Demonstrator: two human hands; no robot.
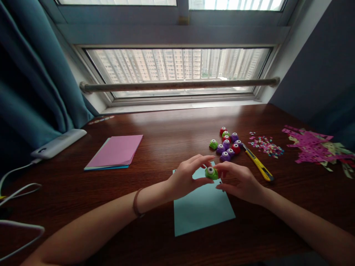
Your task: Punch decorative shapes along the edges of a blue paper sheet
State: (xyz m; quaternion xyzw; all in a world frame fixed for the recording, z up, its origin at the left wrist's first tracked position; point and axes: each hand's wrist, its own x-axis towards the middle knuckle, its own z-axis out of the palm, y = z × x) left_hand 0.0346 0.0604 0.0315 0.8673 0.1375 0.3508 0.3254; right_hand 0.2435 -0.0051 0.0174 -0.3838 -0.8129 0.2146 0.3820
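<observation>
A small green paper punch (211, 173) with a white button marked by a dark star is held up over a light blue sheet of paper (201, 212). My left hand (187, 175) grips it from the left, thumb below and fingers curled around. From the right, my right hand (242, 181) reaches in with its fingertips at the punch's edge. Its thumb is spread lower, by the paper's right edge, where small dark star shapes (221, 183) show. The punch's underside is hidden.
Several red, green and purple punches (226, 144) cluster behind my hands. A yellow utility knife (258, 162), confetti (266, 145) and pink paper strips (310, 144) lie to the right. On the left are stacked coloured sheets (115, 151) and a white device (59, 144) with a cable.
</observation>
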